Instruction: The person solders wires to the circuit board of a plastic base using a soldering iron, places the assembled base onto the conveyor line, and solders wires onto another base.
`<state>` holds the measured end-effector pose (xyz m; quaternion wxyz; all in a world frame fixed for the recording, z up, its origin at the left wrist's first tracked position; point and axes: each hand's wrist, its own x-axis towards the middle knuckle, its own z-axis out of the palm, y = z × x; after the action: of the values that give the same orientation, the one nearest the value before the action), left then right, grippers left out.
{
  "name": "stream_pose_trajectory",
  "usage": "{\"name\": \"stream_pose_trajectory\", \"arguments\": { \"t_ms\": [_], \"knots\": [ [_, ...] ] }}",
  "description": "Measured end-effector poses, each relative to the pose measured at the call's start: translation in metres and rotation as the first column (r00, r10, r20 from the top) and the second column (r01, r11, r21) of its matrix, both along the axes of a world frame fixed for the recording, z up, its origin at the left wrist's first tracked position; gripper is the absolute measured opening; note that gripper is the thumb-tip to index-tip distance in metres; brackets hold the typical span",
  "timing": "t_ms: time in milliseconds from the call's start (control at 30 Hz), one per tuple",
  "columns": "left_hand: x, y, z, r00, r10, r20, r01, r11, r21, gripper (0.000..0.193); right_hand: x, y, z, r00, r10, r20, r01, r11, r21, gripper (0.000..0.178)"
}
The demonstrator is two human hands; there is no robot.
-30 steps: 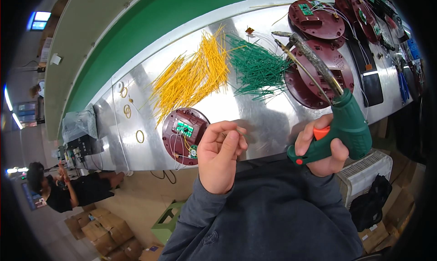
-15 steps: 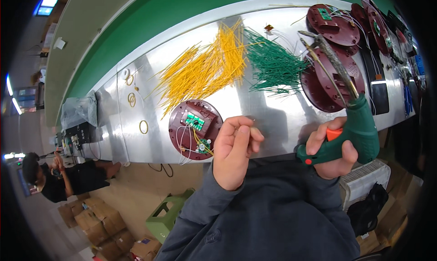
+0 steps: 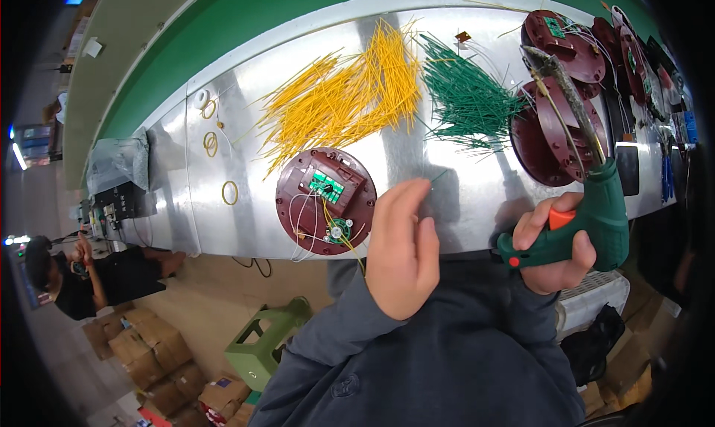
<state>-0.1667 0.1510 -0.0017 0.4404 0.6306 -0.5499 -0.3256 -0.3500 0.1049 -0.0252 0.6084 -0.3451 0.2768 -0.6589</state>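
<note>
In my right hand [image 3: 558,244] is a green soldering gun [image 3: 607,218] with an orange trigger. Its metal tip and feed tube point up and away over maroon round housings [image 3: 555,129]. My left hand [image 3: 406,248] has its fingers pressed together and stretched forward, the thumb lower. A short green wire [image 3: 440,176] sticks out at its fingertips; the grip on it is partly hidden. Just left of this hand lies a maroon round housing [image 3: 290,175] with a green circuit board [image 3: 325,187], white and yellow leads and a small round green board [image 3: 340,232].
Yellow wires [image 3: 342,99] and green wires [image 3: 473,103] lie in loose piles beyond my hands. Wire coils [image 3: 229,193] rest on the left of the metal table [image 3: 253,230]. More housings [image 3: 566,47] stand far right. A green stool [image 3: 261,345] and another person [image 3: 97,278] are at lower left.
My left hand has gone from a curled pinch to straighter fingers, and a green wire now shows at its tips. The view has shifted slightly; my right hand still grips the soldering gun.
</note>
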Motion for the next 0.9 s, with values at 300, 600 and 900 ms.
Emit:
{"name": "stream_pose_trajectory", "arguments": {
  "t_ms": [300,600,900],
  "knots": [
    [-0.012,-0.026,-0.012,0.918,0.128,0.375,0.002,0.945,-0.327,0.033,0.0,0.002,0.0,0.999,-0.017,0.027,0.017,1.0,-0.006,0.043],
    [-0.009,-0.032,-0.011,0.756,0.182,0.629,-0.059,0.975,-0.212,0.011,-0.001,0.004,0.0,0.999,-0.024,0.041,0.022,0.999,0.046,0.042],
    [-0.007,-0.037,-0.016,0.576,0.119,0.809,0.008,0.989,-0.151,0.013,-0.002,0.002,0.0,0.999,0.03,0.016,-0.031,0.999,0.024,0.042]
  ]
}}
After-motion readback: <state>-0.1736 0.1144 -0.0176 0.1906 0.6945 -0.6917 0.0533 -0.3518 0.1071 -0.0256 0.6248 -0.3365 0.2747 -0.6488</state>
